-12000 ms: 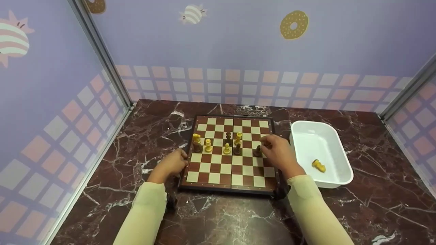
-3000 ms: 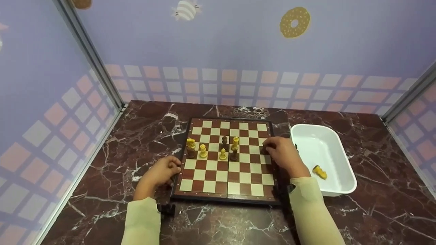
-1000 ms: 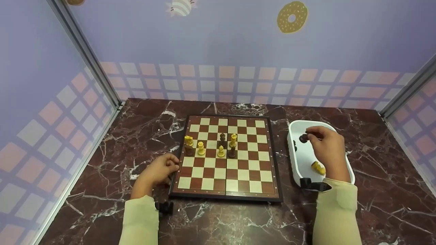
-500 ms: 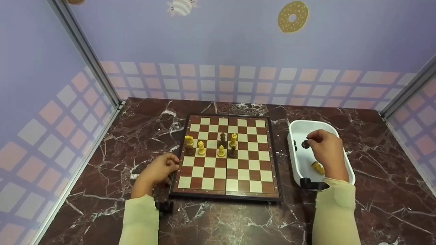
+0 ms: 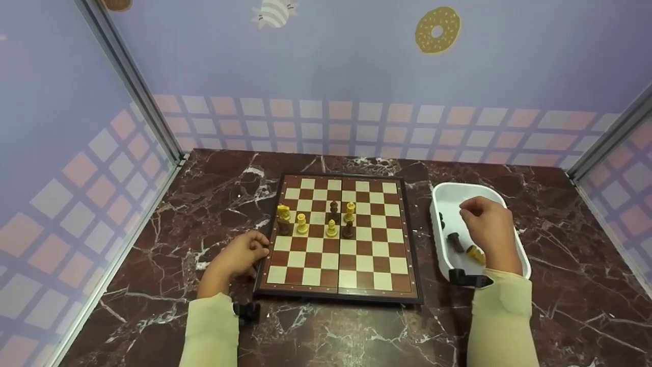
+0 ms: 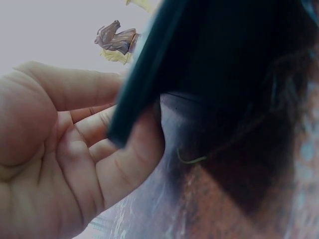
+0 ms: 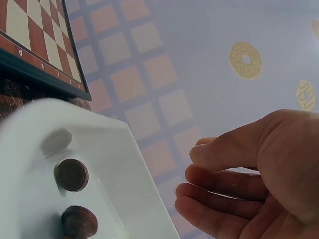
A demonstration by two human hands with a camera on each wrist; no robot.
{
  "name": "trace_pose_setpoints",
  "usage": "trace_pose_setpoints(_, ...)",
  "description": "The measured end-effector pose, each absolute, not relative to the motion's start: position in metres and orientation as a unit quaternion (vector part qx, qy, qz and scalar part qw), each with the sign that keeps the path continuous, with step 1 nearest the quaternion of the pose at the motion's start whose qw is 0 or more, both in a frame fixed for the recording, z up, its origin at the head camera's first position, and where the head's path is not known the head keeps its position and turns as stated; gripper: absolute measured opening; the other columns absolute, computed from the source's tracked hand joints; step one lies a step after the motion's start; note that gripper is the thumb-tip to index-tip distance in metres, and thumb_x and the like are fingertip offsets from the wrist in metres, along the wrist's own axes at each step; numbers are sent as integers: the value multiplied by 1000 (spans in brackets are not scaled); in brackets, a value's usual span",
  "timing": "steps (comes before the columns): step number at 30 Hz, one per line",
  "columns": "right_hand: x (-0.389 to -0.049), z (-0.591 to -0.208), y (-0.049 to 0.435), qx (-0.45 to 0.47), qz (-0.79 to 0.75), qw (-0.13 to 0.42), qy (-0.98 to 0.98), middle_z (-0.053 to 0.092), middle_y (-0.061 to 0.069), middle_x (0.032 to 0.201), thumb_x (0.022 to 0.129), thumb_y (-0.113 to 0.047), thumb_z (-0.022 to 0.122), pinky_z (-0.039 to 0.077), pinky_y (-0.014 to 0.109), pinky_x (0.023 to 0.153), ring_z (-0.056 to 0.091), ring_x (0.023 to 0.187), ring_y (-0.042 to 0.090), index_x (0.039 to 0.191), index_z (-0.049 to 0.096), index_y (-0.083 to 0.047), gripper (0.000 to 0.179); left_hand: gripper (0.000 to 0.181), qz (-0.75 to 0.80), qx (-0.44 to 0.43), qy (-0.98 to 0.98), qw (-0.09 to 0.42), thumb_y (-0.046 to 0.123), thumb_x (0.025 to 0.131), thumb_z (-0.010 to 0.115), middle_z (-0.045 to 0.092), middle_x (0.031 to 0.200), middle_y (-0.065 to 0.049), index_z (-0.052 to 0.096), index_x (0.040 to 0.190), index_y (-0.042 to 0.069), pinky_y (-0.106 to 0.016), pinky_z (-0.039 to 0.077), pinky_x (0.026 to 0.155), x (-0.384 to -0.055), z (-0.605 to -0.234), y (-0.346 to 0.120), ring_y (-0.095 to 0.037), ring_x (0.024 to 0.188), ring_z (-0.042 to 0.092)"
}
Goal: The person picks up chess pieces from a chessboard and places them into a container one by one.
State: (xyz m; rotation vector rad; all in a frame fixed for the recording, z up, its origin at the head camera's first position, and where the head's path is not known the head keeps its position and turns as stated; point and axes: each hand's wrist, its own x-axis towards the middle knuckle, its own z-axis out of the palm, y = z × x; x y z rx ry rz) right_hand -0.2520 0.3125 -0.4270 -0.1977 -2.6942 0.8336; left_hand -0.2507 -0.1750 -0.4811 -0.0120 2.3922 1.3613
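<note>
My left hand point(image 5: 237, 260) pinches the left edge of the chessboard point(image 5: 309, 260); in the left wrist view its thumb lies on one side of the dark edge point(image 6: 144, 74) and a finger on the other. Above the white tray point(image 5: 439, 257), my right hand point(image 5: 490, 227) holds nothing, its thumb and fingertips slightly apart in the right wrist view. A dark chess piece point(image 5: 455, 242) lies tipped over in the tray beside a yellow piece point(image 5: 476, 254). Another dark piece point(image 5: 441, 220) lies along the tray's left wall, partly hidden.
On the board stand a yellow knight point(image 5: 283, 211), a dark knight point(image 5: 283, 227), a yellow rook point(image 5: 301, 224), a dark king-like piece point(image 5: 333, 213) and several others. Patterned walls point(image 5: 326, 122) enclose the marble-look table point(image 5: 326, 331) at the back and sides.
My right hand has moved right from the board to the tray with a dark chess piece and let it go there. My left hand keeps its hold on the board's edge.
</note>
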Motion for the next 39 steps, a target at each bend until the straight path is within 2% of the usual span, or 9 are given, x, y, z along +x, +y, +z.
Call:
trace_pose_setpoints(8,-251,-426,304,-50,283,169,-943,68,10,87,86,-17,57,44,38,70,60,79,25,92,66,-10,13,16,480,-3,857,186,9,91,53,55,85,-8,52,106,6,-34,49,46,-251,-480,-173,-18,57,49)
trace_pose_setpoints(15,-250,-424,291,-26,286,187,-939,68,12,88,85,-15,58,47,43,73,63,83,28,91,66,-10,12,15,484,-3,857,176,8,89,55,55,81,-7,53,104,6,-33,49,45,-249,-482,-174,-17,53,48)
trace_pose_setpoints(24,-248,-425,278,0,292,195,-936,70,12,85,83,-13,59,50,43,70,65,79,26,90,67,-10,11,13,483,4,857,180,8,90,54,56,84,-9,53,104,7,-33,48,44,-244,-486,-177,-17,54,47)
trace_pose_setpoints(32,-246,-423,266,12,313,188,-931,70,8,85,84,-17,61,47,34,65,61,66,18,89,66,-12,8,14,489,4,856,169,6,89,55,50,76,-5,52,102,5,-32,48,42,-244,-489,-174,-15,50,45)
trace_pose_setpoints(35,-244,-419,264,9,323,190,-927,70,6,88,86,-22,61,46,32,65,60,66,16,90,66,-15,9,13,488,1,857,166,6,89,55,49,75,-4,52,101,5,-31,47,41,-246,-487,-173,-15,52,45)
trace_pose_setpoints(39,-244,-414,261,8,335,202,-920,70,5,90,87,-25,61,49,32,68,63,75,16,90,66,-16,11,12,486,-3,860,156,6,88,56,51,77,-6,53,100,6,-31,46,41,-249,-483,-172,-16,53,46)
